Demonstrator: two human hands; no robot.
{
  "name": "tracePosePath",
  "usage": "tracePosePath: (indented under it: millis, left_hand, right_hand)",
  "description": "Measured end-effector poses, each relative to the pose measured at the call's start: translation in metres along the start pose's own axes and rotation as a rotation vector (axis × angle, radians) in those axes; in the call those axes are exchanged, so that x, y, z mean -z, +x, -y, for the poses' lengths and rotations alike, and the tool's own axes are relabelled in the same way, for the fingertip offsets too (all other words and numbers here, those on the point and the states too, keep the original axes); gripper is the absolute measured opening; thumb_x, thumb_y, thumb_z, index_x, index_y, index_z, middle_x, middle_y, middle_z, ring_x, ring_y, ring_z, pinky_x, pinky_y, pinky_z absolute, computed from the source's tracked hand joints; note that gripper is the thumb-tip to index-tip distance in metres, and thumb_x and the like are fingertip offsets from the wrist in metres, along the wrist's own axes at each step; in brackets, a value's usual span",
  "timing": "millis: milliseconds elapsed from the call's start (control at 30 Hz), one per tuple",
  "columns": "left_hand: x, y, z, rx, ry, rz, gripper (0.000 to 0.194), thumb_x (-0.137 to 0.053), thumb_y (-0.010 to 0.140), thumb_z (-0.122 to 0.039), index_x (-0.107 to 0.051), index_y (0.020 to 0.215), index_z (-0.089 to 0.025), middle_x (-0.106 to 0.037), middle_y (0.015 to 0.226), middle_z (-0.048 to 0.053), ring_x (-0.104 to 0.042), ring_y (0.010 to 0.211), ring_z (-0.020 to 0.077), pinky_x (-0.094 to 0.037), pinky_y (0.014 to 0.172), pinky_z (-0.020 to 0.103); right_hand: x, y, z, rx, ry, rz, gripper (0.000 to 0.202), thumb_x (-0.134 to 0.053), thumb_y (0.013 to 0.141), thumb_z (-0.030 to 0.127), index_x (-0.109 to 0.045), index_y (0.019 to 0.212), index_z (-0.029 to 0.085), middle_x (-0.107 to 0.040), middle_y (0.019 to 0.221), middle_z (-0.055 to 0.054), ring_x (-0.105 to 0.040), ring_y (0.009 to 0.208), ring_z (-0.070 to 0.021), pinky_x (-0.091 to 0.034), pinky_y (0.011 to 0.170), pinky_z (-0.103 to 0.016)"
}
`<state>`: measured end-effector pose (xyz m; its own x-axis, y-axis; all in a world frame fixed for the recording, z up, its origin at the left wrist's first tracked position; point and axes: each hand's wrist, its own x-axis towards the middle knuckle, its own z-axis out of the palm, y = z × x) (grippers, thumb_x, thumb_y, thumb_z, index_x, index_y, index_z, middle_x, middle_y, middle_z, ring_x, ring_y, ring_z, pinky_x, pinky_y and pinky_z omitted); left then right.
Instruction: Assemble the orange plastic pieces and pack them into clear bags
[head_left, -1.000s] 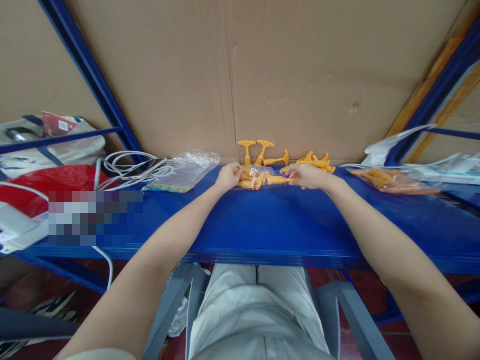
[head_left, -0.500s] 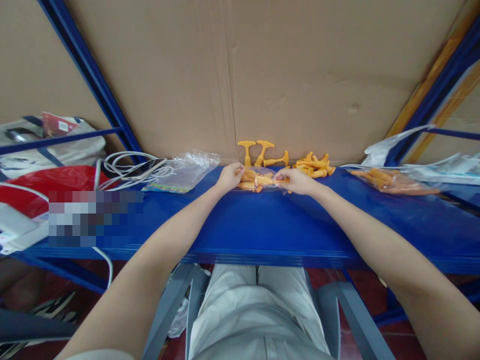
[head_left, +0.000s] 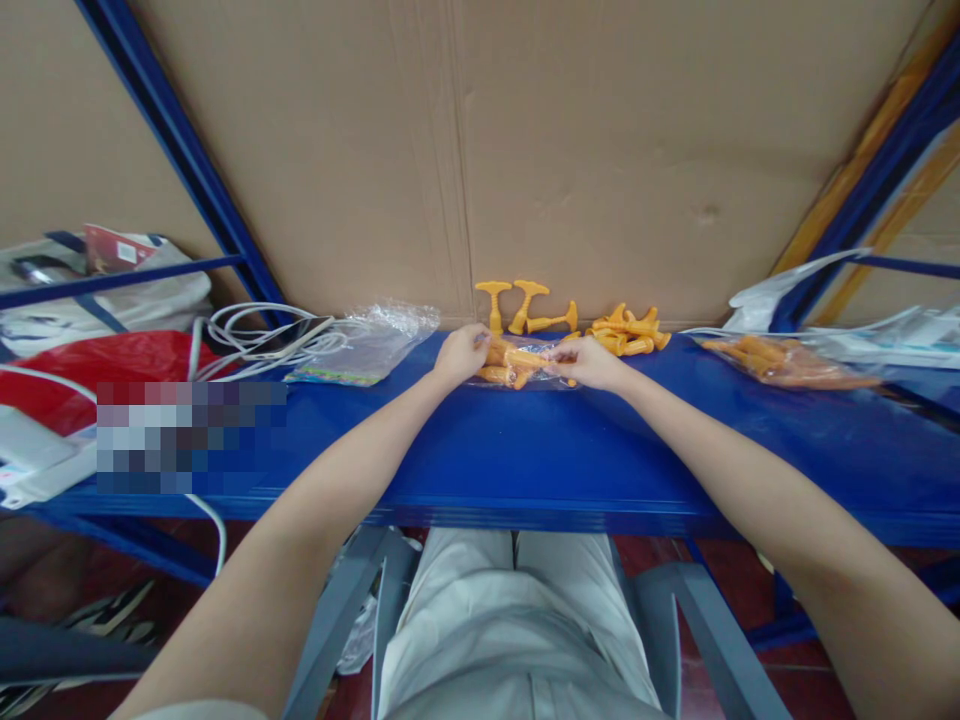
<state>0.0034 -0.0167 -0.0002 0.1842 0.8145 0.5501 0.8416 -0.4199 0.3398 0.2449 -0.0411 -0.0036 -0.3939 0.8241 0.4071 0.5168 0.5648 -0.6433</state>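
A clear plastic bag (head_left: 534, 382) filled with several yellow-orange plastic toy hammers (head_left: 517, 358) lies on the blue table. My left hand (head_left: 462, 356) is closed on the bag's left side, its fingertips partly hidden. At the bag's right side, my right hand (head_left: 589, 362) pinches the plastic close to the end of one hammer; whether it also grips that hammer I cannot tell. Behind the bag, two T-shaped toy hammers (head_left: 529, 306) stand against the cardboard and another toy hammer (head_left: 553, 318) lies on its side. A loose pile of them (head_left: 630, 330) is just beyond my right hand.
On the left lie flat clear plastic bags (head_left: 367, 345), coiled white cables (head_left: 259, 335) and a red bag (head_left: 112, 370). Another filled bag (head_left: 787, 362) rests at the right. A cardboard sheet (head_left: 600, 150) backs the blue table (head_left: 525, 460), with blue posts (head_left: 172, 150) either side.
The pieces inside the bag have shifted, and the bag lies a little flatter. My right hand has moved slightly left; my left hand has stayed nearly in place.
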Motion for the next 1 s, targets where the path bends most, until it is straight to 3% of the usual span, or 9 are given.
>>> tracePosePath:
  millis: [233, 367, 533, 667, 800, 933, 1000]
  left_hand:
    - [0.016, -0.004, -0.005, 0.236, 0.267, 0.055, 0.034, -0.041, 0.093, -0.026, -0.058, 0.121, -0.015, -0.068, 0.12, 0.017, -0.064, 0.113, 0.0291, -0.05, 0.093, 0.039]
    - [0.017, -0.003, 0.001, 0.296, 0.312, 0.118, 0.036, -0.04, 0.095, -0.033, -0.065, 0.109, -0.013, -0.071, 0.11, 0.02, -0.068, 0.106, 0.0331, -0.052, 0.088, 0.042]
    - [0.01, -0.001, 0.01, 0.189, 0.3, 0.07, 0.036, -0.04, 0.094, -0.034, -0.071, 0.094, -0.017, -0.075, 0.098, 0.016, -0.07, 0.096, 0.0321, -0.054, 0.083, 0.04]
    - [0.004, -0.001, 0.011, 0.111, 0.237, 0.075, 0.036, -0.041, 0.094, -0.037, -0.072, 0.09, -0.019, -0.076, 0.093, 0.013, -0.07, 0.094, 0.0291, -0.053, 0.081, 0.035]
    - [0.004, -0.004, 0.005, 0.052, 0.167, 0.125, 0.048, -0.041, 0.093, -0.056, -0.072, 0.092, -0.02, -0.075, 0.088, 0.011, -0.07, 0.09, 0.0288, -0.052, 0.078, 0.033]
    - [0.008, -0.006, 0.0, 0.037, 0.167, 0.15, 0.064, -0.035, 0.089, -0.072, -0.071, 0.097, -0.019, -0.074, 0.087, 0.011, -0.07, 0.087, 0.0293, -0.051, 0.076, 0.034]
    - [0.01, -0.007, -0.001, 0.021, 0.18, 0.17, 0.067, -0.036, 0.087, -0.074, -0.07, 0.101, -0.019, -0.074, 0.089, 0.012, -0.07, 0.088, 0.0301, -0.051, 0.076, 0.034]
  right_hand:
    - [-0.003, -0.001, 0.0, 0.01, -0.035, -0.019, 0.016, -0.068, 0.075, 0.023, -0.076, 0.085, 0.014, -0.075, 0.078, -0.005, -0.068, 0.068, -0.0185, -0.053, 0.065, -0.027]
    - [-0.001, -0.002, 0.003, 0.071, -0.223, 0.027, 0.011, -0.066, 0.078, 0.023, -0.075, 0.081, 0.016, -0.075, 0.079, -0.004, -0.069, 0.074, -0.0202, -0.051, 0.072, -0.029]
    - [0.004, -0.005, 0.01, 0.097, -0.389, 0.062, 0.01, -0.065, 0.078, 0.018, -0.075, 0.078, 0.019, -0.077, 0.085, -0.006, -0.07, 0.083, -0.0237, -0.05, 0.077, -0.03]
    - [0.004, -0.005, 0.011, 0.035, -0.235, 0.048, 0.013, -0.069, 0.077, 0.022, -0.077, 0.088, 0.019, -0.077, 0.088, -0.004, -0.071, 0.08, -0.0228, -0.054, 0.074, -0.029]
    - [0.003, -0.003, 0.01, -0.099, -0.054, 0.048, 0.015, -0.076, 0.073, 0.023, -0.078, 0.088, 0.02, -0.076, 0.09, -0.004, -0.069, 0.065, -0.0185, -0.057, 0.061, -0.028]
    - [0.002, -0.003, 0.012, -0.106, 0.082, -0.029, 0.013, -0.079, 0.068, 0.016, -0.076, 0.08, 0.018, -0.076, 0.091, -0.005, -0.07, 0.074, -0.018, -0.059, 0.07, -0.029]
    - [0.002, -0.005, 0.015, -0.145, 0.2, -0.008, 0.014, -0.077, 0.071, 0.017, -0.075, 0.084, 0.017, -0.075, 0.089, -0.006, -0.069, 0.066, -0.0157, -0.06, 0.068, -0.03]
